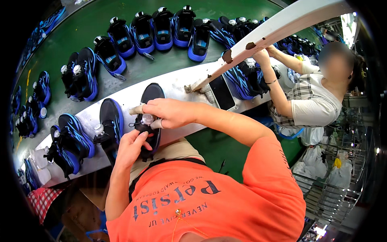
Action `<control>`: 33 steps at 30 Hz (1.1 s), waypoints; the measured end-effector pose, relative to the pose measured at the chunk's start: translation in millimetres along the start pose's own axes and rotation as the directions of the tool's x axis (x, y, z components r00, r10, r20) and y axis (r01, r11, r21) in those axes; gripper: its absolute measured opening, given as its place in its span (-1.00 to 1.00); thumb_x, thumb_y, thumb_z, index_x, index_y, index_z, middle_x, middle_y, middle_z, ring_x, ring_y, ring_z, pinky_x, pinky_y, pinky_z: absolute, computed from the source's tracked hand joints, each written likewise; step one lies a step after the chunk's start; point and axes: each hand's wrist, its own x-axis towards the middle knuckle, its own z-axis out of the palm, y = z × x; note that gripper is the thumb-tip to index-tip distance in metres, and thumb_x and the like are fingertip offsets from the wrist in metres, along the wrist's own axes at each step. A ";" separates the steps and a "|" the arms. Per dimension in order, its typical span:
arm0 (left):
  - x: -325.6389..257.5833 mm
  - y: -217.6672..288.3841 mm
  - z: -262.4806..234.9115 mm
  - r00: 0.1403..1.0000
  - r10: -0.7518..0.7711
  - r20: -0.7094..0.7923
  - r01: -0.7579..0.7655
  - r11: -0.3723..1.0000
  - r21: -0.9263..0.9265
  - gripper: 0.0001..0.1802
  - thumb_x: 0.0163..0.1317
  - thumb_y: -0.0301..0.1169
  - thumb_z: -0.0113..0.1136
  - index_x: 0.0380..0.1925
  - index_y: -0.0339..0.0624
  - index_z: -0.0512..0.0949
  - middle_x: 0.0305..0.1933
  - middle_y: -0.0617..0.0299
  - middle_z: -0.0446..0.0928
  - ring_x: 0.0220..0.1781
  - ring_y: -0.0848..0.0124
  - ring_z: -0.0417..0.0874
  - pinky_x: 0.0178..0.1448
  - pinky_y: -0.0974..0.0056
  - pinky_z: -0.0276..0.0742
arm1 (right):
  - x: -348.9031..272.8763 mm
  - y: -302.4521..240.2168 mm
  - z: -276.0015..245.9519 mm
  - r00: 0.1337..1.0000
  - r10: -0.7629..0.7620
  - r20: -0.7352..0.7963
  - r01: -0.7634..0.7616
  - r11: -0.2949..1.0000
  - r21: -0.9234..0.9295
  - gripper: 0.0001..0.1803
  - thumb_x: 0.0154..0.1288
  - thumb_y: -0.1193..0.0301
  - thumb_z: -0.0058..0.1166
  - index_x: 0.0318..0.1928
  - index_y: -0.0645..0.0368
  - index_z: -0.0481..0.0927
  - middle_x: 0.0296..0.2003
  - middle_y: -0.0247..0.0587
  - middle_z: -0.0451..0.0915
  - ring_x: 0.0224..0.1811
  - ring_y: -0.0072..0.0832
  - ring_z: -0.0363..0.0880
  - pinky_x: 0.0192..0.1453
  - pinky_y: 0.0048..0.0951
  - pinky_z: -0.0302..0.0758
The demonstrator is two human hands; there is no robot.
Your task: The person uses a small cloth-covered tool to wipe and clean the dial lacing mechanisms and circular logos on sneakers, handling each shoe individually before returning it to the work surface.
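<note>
Right hand (173,113) is straddling the dial (147,119), fingers wide; left hand (130,147), grip unclear, should be steadying the shoe (152,92).

A pale metal bench (175,89) borders a green surface (80,36); a chipped white beam (298,24) slants above. Wire racks (340,209) stand rightward; a small light (377,151) glows.

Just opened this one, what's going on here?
A person has both hands at one black-and-blue sneaker on a pale metal ledge. The right hand, with covered fingertips, is by its clear round dial; the left hand is near the heel end. Similar sneakers stand to the left. At right, a co-worker reaches over more shoes; their grip is unclear.
</note>
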 end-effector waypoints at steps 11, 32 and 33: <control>-1.6 -1.9 5.2 0.992 -0.121 0.044 0.123 0.991 -0.050 -0.70 0.39 -0.32 0.01 -0.18 -0.32 0.63 -0.53 0.23 0.66 -0.63 0.67 0.35 -0.55 0.46 0.20 | 4.4 -7.1 12.1 0.950 -0.229 -0.210 0.127 0.904 -0.409 -0.44 0.23 0.34 0.10 0.27 -0.12 0.38 -0.48 -0.20 0.44 -0.41 -0.14 0.52 -0.40 -0.17 0.46; -71.8 -30.3 -59.9 0.427 0.461 -0.778 -0.215 0.887 0.408 -0.61 0.16 -0.64 0.11 0.04 -0.29 0.52 -0.12 0.07 0.56 -0.14 0.35 0.58 -0.06 0.34 0.48 | 75.0 -10.9 -24.2 0.941 0.253 -0.224 -0.277 0.957 -0.084 -0.51 0.23 0.66 -0.10 0.18 0.09 0.53 -0.18 -0.17 0.60 -0.15 -0.35 0.56 -0.01 -0.42 0.47; -60.6 -51.5 -70.4 0.452 0.453 -0.769 -0.200 0.891 0.408 -0.58 0.17 -0.62 0.11 0.08 -0.29 0.48 -0.08 0.05 0.55 -0.10 0.32 0.58 -0.03 0.30 0.49 | 97.7 -8.3 -14.9 0.972 0.114 -0.204 -0.140 0.984 -0.114 -0.46 0.20 0.66 -0.11 0.21 0.09 0.49 -0.09 -0.16 0.57 -0.08 -0.35 0.53 0.05 -0.42 0.45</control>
